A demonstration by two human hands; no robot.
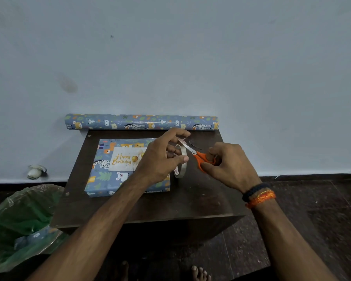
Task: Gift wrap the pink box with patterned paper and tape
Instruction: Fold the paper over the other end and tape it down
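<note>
Blue animal-print paper already covers the flat box (128, 169) on the dark wooden bench (201, 199), card on top; left hand (160, 159) pinches the clear tape roll (181, 161), right hand (229, 165) grips orange-handled scissors (201, 159), so probably final taping left.

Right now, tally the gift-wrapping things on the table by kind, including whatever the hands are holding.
Wrapped box: 1
Roll of patterned paper: 1
Tape roll, gripped by the left hand: 1
Orange-handled scissors, gripped by the right hand: 1
Happy Birthday card on the box: 1
Total: 5
</note>
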